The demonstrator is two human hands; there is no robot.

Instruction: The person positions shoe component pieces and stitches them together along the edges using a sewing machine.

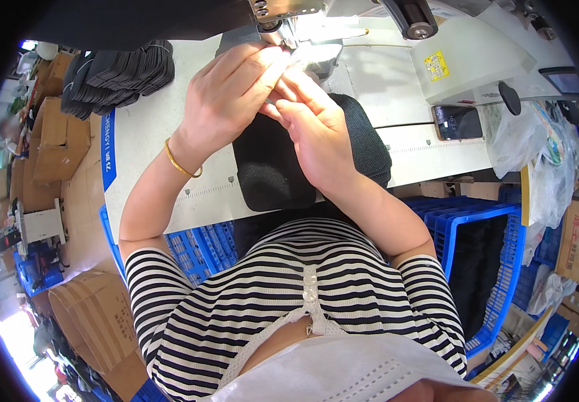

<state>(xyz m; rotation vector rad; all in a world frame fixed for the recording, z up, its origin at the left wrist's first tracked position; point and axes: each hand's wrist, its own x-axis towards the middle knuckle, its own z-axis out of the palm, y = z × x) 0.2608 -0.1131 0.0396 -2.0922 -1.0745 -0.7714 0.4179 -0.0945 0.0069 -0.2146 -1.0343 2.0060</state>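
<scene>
Both my hands meet just under the needle area of a sewing machine (pixel 272 30), in bright lamp light. My left hand (pixel 229 90), with a gold bangle on its wrist, has its fingers bent and pinched together at the needle. Close against it, my right hand (pixel 319 130) pinches with thumb and forefinger. Whatever lies between the fingertips is too small and glaring to make out. Below the hands, a black fabric piece (pixel 276 174) with rounded corners lies over the table's front edge. Another dark, coarse-woven piece (pixel 366 137) sits at its right, partly behind my right hand.
Stacked black fabric pieces (pixel 118 77) stand at the table's (pixel 148 134) back left. A phone (pixel 458 123) lies at the right, near clear plastic bags (pixel 537 141). Blue crates (pixel 484 214) holding black material stand below right. Cardboard boxes (pixel 95 318) are on the left floor.
</scene>
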